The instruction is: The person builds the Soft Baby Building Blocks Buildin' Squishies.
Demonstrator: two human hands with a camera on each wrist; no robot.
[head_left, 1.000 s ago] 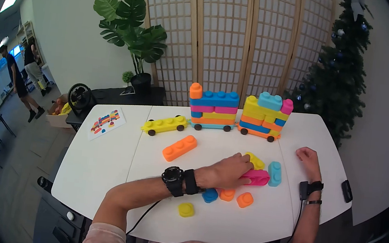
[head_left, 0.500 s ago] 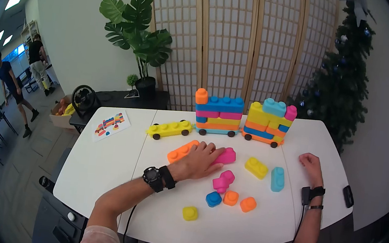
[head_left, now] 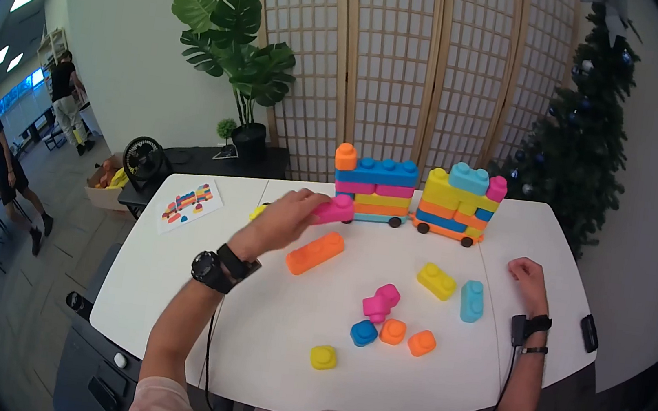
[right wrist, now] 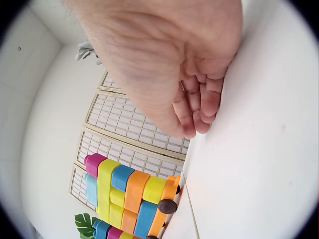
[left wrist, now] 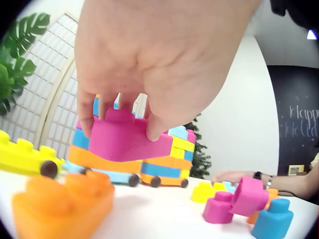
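Observation:
My left hand (head_left: 284, 221) holds a long pink toy block (left wrist: 124, 142) between thumb and fingers, lifted off the table with its studs upward. Under and behind that hand lies a yellow wheeled base (left wrist: 22, 158), mostly hidden in the head view. An orange block (head_left: 315, 254) sits on the table just nearer to me. To the right of the base stand two wheeled wagons of stacked blocks, the middle wagon (head_left: 398, 179) and the right wagon (head_left: 456, 209). On the right side of the table rests my right hand (head_left: 529, 283), fingers loosely curled around nothing.
Loose blocks lie mid-table: pink (head_left: 376, 308), blue (head_left: 363, 333), orange (head_left: 422, 343), small yellow (head_left: 323, 358), longer yellow (head_left: 436, 281) and light blue (head_left: 472, 302). A picture card (head_left: 191, 207) lies at the left. Two people are in the left background.
My left hand took the long pink block from mid-right, carried it leftward over the orange block and raised it beside the yellow base. The right hand stays put.

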